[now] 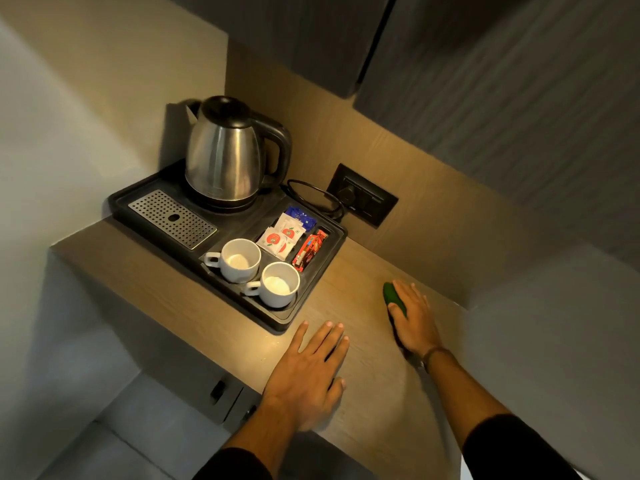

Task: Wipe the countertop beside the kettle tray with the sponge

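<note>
Right hand (414, 320) grip: palm and fingers pressed over green sponge (394, 298), flat on tabletop (363, 386) right of kettle tray (313, 282). Left hand (308, 368) open, braced flat. Best: even pressure, overlapping strokes, clear of tray edge.

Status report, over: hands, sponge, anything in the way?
Right hand pressing green sponge on countertop. Left hand flat, empty. Tray left of sponge; nothing in the way.
</note>
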`<state>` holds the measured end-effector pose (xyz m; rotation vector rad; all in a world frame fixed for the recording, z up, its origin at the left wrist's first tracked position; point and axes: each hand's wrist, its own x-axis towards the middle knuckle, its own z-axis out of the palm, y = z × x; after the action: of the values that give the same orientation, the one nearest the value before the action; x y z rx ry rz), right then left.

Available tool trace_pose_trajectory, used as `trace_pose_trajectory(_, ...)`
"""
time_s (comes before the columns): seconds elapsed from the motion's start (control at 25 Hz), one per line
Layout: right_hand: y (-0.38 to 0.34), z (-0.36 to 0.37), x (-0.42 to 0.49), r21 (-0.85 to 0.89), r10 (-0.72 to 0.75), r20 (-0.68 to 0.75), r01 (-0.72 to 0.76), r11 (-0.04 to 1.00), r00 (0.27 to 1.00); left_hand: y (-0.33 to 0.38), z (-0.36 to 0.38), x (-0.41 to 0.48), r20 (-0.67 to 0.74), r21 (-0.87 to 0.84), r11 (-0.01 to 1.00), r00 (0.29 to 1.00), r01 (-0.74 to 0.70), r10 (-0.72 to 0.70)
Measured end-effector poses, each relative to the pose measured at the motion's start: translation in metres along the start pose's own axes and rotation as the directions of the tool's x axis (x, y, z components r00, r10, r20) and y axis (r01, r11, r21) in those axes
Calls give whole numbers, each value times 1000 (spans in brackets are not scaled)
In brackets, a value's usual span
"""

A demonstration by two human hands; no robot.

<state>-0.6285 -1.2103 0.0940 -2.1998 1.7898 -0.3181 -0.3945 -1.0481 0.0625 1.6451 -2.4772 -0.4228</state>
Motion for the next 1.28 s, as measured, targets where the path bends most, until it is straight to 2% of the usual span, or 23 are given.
trace_pose_trajectory(0.04,-8,2,0,5,32,-8,-32,999,999,0,1,0,-13,7,1000,1000,4,-4)
trace_pose_trajectory(0.08,-15,6,-9,7,3,2,-3,1000,1000,0,2,-1,-21,8,1000,1000,5,-5)
trace_pose_trajectory(0.2,-10,22,-79,-29,-231,90,235,972,969,-1,3,-1,-27,0,1000,1000,-1,1)
trace_pose_trajectory(0.24,0,20,-105,-47,-261,101,266,963,960,-1,3,-1,-31,0,1000,1000,0,0)
trace_pose_trajectory(0.32,17,7,-119,-41,-185,84,189,981,979,2,4,-1,-42,-10,1000,999,3,-3)
trace_pose_trajectory(0.4,14,-2,-110,-13,54,-5,-55,998,999,3,3,-3,-31,-4,999,999,-34,34)
trace_pose_trajectory(0.44,3,-4,-114,2,181,-45,-181,983,982,6,3,-5,-23,7,998,997,-69,69)
trace_pose_trajectory(0.48,-11,1,-112,3,186,-68,-186,983,980,3,3,-7,-49,12,998,997,-63,64)
trace_pose_trajectory(0.6,-32,23,-151,-35,-102,16,103,994,995,1,3,-4,-70,8,999,997,-34,34)
trace_pose_trajectory(0.64,-28,27,-167,-40,-151,47,153,987,987,-1,4,-2,-64,9,1000,998,-23,24)
trace_pose_trajectory(0.72,-14,25,-176,-22,-77,16,77,997,997,-4,8,0,-54,15,1000,999,0,1)
trace_pose_trajectory(0.8,-15,19,-165,7,119,-53,-119,993,991,-6,9,1,-60,18,1000,998,-3,4)
trace_pose_trajectory(0.84,-21,18,-163,-2,172,-63,-172,985,983,-5,8,1,-52,17,1000,999,-11,12)
trace_pose_trajectory(0.88,-28,21,-167,-19,157,-56,-158,987,986,-5,8,0,-48,17,1000,999,-17,18)
trace_pose_trajectory(1.04,-34,28,-202,-17,-76,97,78,997,992,-4,5,0,-25,29,999,1000,-19,19)
trace_pose_trajectory(1.16,-39,25,-195,-46,-26,59,29,999,998,-1,-1,-2,-9,39,999,1000,-17,17)
trace_pose_trajectory(1.28,-60,27,-195,-69,39,-16,-40,997,999,6,-4,-32,-50,60,998,999,9,-6)
